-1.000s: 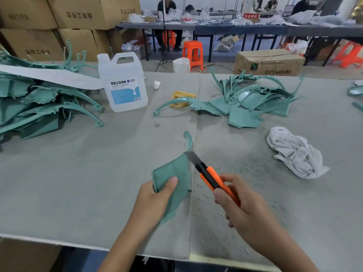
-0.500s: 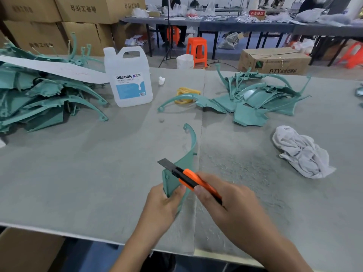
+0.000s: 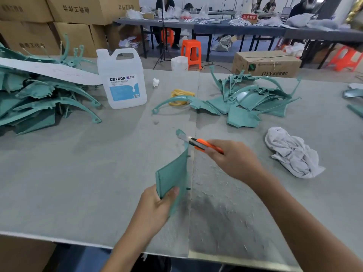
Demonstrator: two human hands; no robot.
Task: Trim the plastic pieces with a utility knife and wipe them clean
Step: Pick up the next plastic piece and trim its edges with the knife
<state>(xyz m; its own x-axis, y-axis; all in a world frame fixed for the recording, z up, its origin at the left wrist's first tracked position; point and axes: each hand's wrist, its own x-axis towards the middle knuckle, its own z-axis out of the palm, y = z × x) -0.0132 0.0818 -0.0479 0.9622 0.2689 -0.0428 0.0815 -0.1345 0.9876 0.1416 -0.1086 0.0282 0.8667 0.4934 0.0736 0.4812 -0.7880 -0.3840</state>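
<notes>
Head view has us mid-trim. Our left hand (image 3: 155,207) pinches the lower corner of the green plastic piece (image 3: 172,173), thumb on the face and fingers behind it. That stands the piece on edge, nearer us than the DEXCON jug (image 3: 121,79) and off to its right. Our right hand (image 3: 233,160) is wrapped around the orange utility knife (image 3: 200,144), blade out, tip at the piece's thin curved top arm. What bites us from here?

Reply: We reckon the flex. We only hold it at the bottom, so that top arm can bend away and the blade skids off and gouges the face. And if we pull the stroke down the edge, it heads straight for our left thumb. The wiping rag (image 3: 290,152) sits well to the jug's right, so grabbing it knife-in-hand means waving an open blade around.

OP: Fair. Anything readable for the log?

Reply: "DEXCON" on the jug's blue-and-white label, but the small print's too fine. The cardboard box (image 3: 267,64) behind the jug and to its right says "DTY", plus characters we can't make out. The red sign (image 3: 249,17) further back looks like 不合格区. The cartons (image 3: 78,12) behind the jug, to its left, have print we can't read.
</notes>
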